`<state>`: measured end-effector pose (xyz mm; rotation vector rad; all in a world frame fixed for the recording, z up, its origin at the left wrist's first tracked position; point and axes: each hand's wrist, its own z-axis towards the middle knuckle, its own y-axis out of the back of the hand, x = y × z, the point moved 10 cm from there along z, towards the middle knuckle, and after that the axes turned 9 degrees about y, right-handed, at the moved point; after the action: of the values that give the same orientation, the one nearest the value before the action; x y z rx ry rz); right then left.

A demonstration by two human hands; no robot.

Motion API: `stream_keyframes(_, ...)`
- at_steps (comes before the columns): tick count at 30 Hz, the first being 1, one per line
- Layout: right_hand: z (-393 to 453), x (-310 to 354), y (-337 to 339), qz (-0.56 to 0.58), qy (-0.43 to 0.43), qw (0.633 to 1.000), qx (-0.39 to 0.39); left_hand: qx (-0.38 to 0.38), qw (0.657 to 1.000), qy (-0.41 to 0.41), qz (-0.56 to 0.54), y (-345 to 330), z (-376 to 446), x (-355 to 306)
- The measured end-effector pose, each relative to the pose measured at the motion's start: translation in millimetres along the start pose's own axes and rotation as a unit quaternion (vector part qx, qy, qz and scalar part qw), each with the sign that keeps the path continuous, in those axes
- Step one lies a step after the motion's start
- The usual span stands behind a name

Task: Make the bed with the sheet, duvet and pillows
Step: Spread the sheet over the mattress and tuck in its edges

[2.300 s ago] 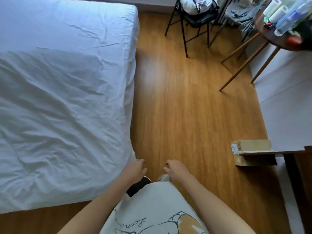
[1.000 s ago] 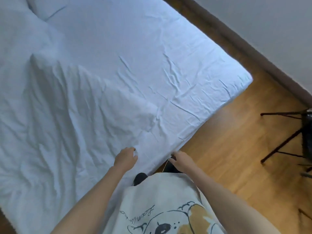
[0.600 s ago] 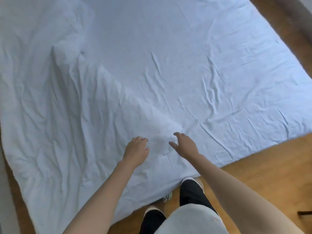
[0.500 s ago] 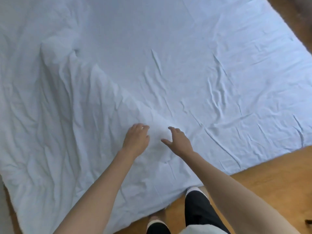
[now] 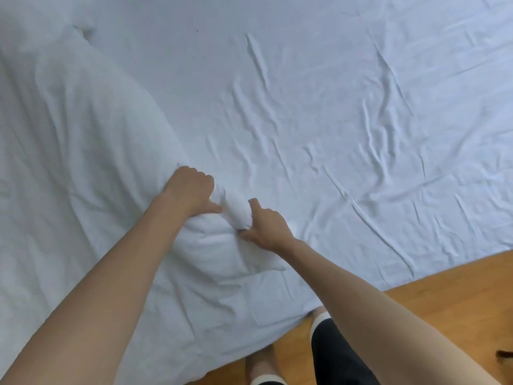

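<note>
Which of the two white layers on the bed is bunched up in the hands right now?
The puffy duvet on the left. Left hand and right hand grip its corner, while the thin sheet lies flat, only creased.

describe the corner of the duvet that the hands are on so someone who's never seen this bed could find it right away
Start at the bed's white sheet, wrinkled and flat, which fills the right side. The puffy duvet covers the left. Its corner is the bunched white lump near the bed's near edge, gripped by the left hand and pinched by the right hand.

White sheet, white duvet, orange-brown wooden floor
</note>
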<state>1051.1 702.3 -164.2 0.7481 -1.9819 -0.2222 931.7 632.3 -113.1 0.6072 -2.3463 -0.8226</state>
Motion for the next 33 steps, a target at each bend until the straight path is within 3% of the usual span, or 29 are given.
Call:
stream_keyframes(5, -65.8, 86.8, -29.4, -0.027, 0.065, 0.997, -0.012, -0.034, 0.996, 0.022, -0.074, -10.9, -108.5, 38.5)
stream_keyframes(11, -107.7, 170.0, -68.6, -0.114, 0.111, 0.987, -0.033, -0.160, 0.968, 0.042, -0.191, -37.0, -221.1, 89.6)
stream_keyframes(19, -146.5, 290.2, -226.5, -0.153, 0.105, 0.982, -0.039, -0.187, 0.957, 0.012, -0.220, -173.2, -347.5, 161.7)
stream_keyframes(24, -151.7, 378.3, -356.6, -0.097, 0.072, 0.993, -0.003, -0.155, 0.967, -0.025, -0.201, -270.8, -409.7, 232.7)
stream_keyframes(28, -145.3, 432.8, -435.7, -0.091, 0.093, 0.988, 0.084, -0.090, 0.980, -0.008, -0.177, -361.1, -443.2, 279.7)
stream_keyframes(31, -137.3, 447.5, -457.4, -0.152, 0.146, 0.967, 0.143, -0.023, 0.985, 0.043, -0.166, -416.0, -447.1, 303.0)
stream_keyframes(33, -120.3, 435.5, -435.8, -0.160, 0.137, 0.971, 0.114, 0.023, 0.989, 0.068, -0.132, -438.8, -439.1, 305.5)
